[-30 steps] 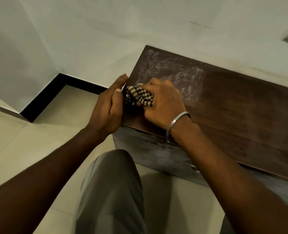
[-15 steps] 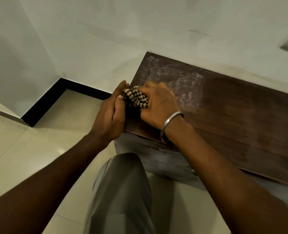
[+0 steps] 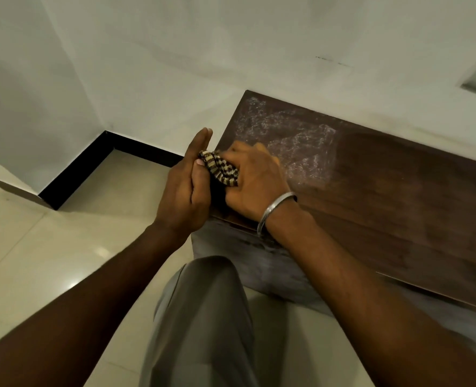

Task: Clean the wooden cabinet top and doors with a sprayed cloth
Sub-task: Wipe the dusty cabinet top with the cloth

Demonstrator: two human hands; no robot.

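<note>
A dark wooden cabinet top [image 3: 399, 196] runs from the centre to the right, with whitish spray smears [image 3: 292, 141] on its left part. A bunched black-and-cream checked cloth [image 3: 221, 170] sits at the top's left edge. My right hand [image 3: 253, 182], a metal bangle on its wrist, grips the cloth against the wood. My left hand [image 3: 186, 188] stands flat and upright against the cabinet's left edge, fingers straight, touching the cloth. The cabinet's grey-streaked front [image 3: 248, 258] shows below the hands.
White walls meet in a corner at the back left, with a black skirting [image 3: 91, 163] along the floor. Cream floor tiles [image 3: 49, 261] lie to the left. My grey-trousered knee [image 3: 209, 317] is close to the cabinet front.
Both hands with the cloth have shifted slightly along the cabinet's left edge, away from the front corner. The left fingers now stand straighter beside the cloth.
</note>
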